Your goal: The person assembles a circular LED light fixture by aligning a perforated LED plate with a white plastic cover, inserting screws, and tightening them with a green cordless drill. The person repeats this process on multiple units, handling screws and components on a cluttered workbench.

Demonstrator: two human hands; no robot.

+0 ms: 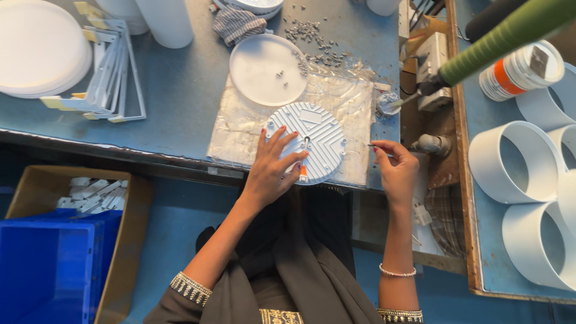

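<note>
While the left hand [273, 168] lies spread on the ribbed round plate [315, 141], the right hand's [397, 168] grip pinches a thin pin [377, 146].

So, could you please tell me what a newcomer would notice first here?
Probably the round ribbed white disc at the blue bench's near edge, with the left hand pressed on it. Just right, the right hand pinches something thin. A green-handled tool slants in from the upper right.

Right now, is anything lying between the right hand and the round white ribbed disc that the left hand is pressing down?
Nothing visible. The right hand hovers just right of the round white ribbed disc; only bare clear plastic sheet lies between. The left hand covers the disc's near-left part.
</note>
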